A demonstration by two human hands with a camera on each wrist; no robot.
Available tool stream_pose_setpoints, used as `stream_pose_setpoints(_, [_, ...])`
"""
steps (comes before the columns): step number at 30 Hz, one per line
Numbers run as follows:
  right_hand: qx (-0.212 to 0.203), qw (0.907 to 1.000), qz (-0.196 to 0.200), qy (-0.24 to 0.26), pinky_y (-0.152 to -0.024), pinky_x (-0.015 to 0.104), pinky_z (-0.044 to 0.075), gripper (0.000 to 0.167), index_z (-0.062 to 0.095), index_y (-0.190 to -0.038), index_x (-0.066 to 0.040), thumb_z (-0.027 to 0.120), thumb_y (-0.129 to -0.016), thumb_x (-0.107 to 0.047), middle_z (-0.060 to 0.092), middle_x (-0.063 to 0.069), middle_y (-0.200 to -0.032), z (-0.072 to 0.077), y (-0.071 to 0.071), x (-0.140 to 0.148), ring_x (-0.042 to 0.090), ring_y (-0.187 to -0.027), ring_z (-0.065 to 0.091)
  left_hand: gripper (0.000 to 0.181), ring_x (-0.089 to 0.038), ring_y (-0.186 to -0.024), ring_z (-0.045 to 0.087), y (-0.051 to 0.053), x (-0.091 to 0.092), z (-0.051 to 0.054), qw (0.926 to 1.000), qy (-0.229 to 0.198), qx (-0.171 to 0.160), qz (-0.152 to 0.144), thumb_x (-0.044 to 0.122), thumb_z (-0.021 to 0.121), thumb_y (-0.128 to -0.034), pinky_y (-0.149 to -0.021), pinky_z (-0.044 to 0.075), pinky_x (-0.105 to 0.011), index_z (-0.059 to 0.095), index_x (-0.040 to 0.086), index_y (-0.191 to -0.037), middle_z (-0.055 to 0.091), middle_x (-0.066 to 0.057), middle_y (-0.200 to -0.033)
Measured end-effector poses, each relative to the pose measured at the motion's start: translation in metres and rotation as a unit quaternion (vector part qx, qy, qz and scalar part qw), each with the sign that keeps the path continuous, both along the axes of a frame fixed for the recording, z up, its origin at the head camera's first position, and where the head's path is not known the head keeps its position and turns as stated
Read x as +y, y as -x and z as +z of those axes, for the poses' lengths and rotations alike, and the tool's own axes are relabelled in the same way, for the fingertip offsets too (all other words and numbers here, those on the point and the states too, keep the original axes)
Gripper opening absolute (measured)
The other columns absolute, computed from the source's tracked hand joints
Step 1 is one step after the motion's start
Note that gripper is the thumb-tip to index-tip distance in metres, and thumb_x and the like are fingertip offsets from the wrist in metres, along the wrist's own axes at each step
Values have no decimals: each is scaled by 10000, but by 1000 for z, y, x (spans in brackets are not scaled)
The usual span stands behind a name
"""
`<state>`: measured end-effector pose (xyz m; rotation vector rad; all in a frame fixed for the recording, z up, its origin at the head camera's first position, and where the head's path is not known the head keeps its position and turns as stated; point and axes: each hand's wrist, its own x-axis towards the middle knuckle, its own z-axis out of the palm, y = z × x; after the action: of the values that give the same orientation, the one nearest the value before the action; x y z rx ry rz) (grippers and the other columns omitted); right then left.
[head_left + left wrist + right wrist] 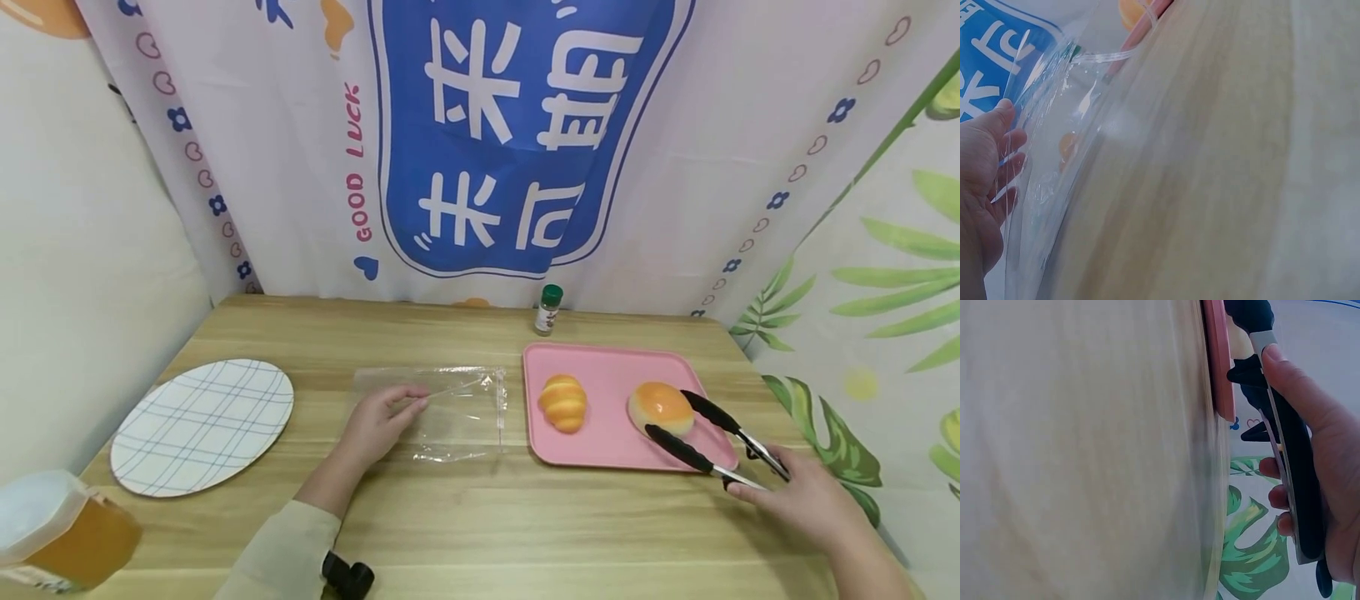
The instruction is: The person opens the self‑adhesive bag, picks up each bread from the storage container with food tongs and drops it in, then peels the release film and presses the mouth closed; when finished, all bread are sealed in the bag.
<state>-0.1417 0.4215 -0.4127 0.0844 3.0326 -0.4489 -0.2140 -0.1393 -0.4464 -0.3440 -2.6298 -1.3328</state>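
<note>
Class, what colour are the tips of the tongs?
The tongs' tips are black, clearest in the head view.

Bag (457, 421), centre of frame: clear thin plastic film, glossy, creased, showing bright glints.
Tongs (712, 412), right: shiny metal arms; black, rubber- or plastic-looking tips, low sheen; handle black, dull, edged in metal.
Bun (662, 405), right: smooth, glossy crown.
Roll (563, 403), right of centre: ridged, soft sheen.
Tray (607, 360), right: smooth, plastic-looking.
Table (465, 533), lower half: wood-grained, smooth, satin.
Plate (202, 429), left: smooth; material unclear.
Jar (97, 533), lower left: see-through body, cloudy plastic-looking lid (37, 504).
Curtain (300, 167), top: matt cloth, lightly creased.
Sleeve (281, 546), bottom: matt cloth.
</note>
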Motion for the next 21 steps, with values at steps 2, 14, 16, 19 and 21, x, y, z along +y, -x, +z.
stream_pose_setpoints(2, [-38, 10000, -13, -61, -821, 690, 460, 1001, 416, -1382, 105, 679, -796, -662, 464, 410, -1341, 1, 0, 0, 617, -1168, 454, 203, -336, -1186, 621, 0, 0, 0, 10000, 18, 18, -1, 217, 653, -946, -1060, 462, -530, 714, 100, -1101, 707, -93, -1199])
stream_pose_setpoints(14, [-165, 9997, -172, 4, -778, 625, 491, 932, 485, -1361, 30, 674, -788, -680, 512, 370, -1325, 9, -1, -8, 574, -1149, 500, 202, -337, -1193, 618, -1, -1, -1, 10000, 21, -5, 50, 217, 656, -944, -1056, 467, -531, 715, 99, -1098, 708, -93, -1196])
stream_pose_setpoints(16, [-178, 9997, -178, 52, -784, 631, 487, 942, 473, -1365, 39, 671, -790, -680, 504, 373, -1332, 12, 0, -12, 578, -1157, 490, 202, -334, -1192, 620, -2, -1, -1, 10000, 3, 5, 47, 217, 658, -943, -1055, 470, -527, 715, 101, -1098, 709, -92, -1195])
stream_pose_setpoints(19, [-179, 9997, -165, 70, -792, 644, 475, 963, 451, -1384, 48, 661, -796, -686, 480, 368, -1362, 19, -1, -19, 588, -1175, 466, 203, -331, -1188, 623, -2, -1, -2, 10000, -32, 44, 43, 220, 661, -942, -1053, 474, -522, 717, 101, -1095, 710, -92, -1192])
stream_pose_setpoints(21, [-124, 9998, -116, 60, -805, 650, 471, 977, 445, -1395, 55, 659, -796, -686, 475, 358, -1376, 23, 0, -26, 586, -1187, 461, 202, -329, -1187, 624, -2, -1, -3, 10000, -47, 70, 20, 219, 660, -942, -1051, 476, -520, 717, 101, -1095, 710, -92, -1192])
